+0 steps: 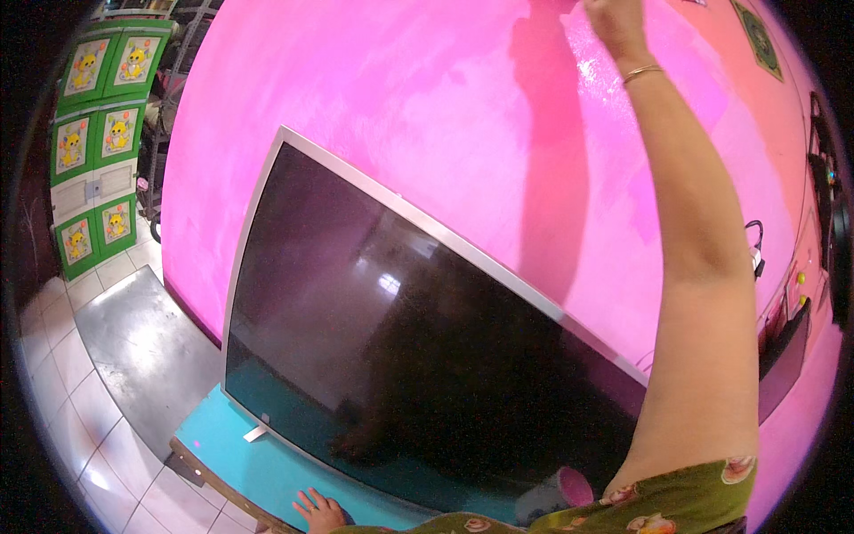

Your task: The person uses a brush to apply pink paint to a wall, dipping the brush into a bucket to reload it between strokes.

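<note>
My right hand (pixel 614 30) is raised against the pink wall (pixel 440 100), with a thin bracelet at the wrist. The top edge of the view cuts it off, so anything in its fingers is hidden. A wet sheen shows on the wall beside it. Down at the bottom, my left hand (pixel 320 512) rests with spread fingers on a turquoise tabletop (pixel 220 427), a ring on one finger. Between the hands stands a flat-screen television (pixel 413 320) with a silver frame. A grey cylindrical container (pixel 544 497), pink inside, appears low by the screen; I cannot tell whether it is a reflection.
A grey metal-topped surface (pixel 150 354) adjoins the table at left, above a tiled floor (pixel 120 460). Beyond it are a green cabinet (pixel 100 107) with cartoon pictures and a metal rack (pixel 170 87). A plug with a cable (pixel 755 257) sits on the wall at right.
</note>
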Demonstrator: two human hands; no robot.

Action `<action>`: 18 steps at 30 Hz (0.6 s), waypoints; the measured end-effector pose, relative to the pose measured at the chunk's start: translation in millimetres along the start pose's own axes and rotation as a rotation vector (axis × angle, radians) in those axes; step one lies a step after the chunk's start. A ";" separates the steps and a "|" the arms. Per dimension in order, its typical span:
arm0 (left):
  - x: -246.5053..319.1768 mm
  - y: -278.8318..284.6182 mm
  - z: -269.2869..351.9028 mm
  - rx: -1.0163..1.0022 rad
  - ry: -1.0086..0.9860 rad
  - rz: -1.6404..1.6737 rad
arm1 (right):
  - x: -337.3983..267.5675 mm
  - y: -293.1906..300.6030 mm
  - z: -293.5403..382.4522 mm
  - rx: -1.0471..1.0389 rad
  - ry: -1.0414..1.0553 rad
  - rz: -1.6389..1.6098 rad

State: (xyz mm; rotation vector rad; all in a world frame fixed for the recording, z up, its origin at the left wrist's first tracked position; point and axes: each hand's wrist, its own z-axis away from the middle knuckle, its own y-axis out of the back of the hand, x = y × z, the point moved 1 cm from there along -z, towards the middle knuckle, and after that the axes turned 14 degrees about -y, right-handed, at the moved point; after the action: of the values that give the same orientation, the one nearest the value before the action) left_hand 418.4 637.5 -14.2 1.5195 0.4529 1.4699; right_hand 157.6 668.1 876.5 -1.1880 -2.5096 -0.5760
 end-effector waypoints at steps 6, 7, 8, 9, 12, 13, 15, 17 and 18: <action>9.5 27.3 9.4 -0.017 -0.017 0.060 | -50.6 -44.3 109.3 -0.354 0.305 0.512; 11.2 28.9 8.8 -0.019 -0.023 0.062 | -62.3 -38.9 121.4 -0.358 0.307 0.516; 13.5 32.2 9.3 -0.018 -0.009 0.057 | -73.8 -35.1 132.5 -0.456 0.263 0.423; 15.7 33.7 10.1 -0.017 0.004 0.053 | -84.6 -31.0 141.5 -0.553 0.219 0.330; -6.7 -13.8 -3.2 0.119 0.024 0.044 | -121.5 -25.9 150.6 -0.739 -0.107 -0.019; -16.0 -39.1 -11.6 0.124 0.025 0.042 | -121.6 -25.4 143.2 -0.734 -0.105 -0.020; -29.6 -78.9 -23.4 0.274 0.070 -0.267 | -102.8 -29.5 122.0 -0.802 -0.549 -0.336; -31.5 -63.6 -16.5 0.422 0.015 -0.443 | -61.3 -30.3 99.4 -0.686 -0.664 -0.295; -28.0 -53.5 -12.6 0.576 -0.056 -0.612 | -34.8 -25.2 87.6 -0.626 -0.741 -0.279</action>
State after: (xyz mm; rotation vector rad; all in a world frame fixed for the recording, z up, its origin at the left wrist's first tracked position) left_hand 418.8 646.0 -75.4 1.6375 1.2615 0.8431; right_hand 150.3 672.2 779.3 -1.4616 -3.2869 -1.2553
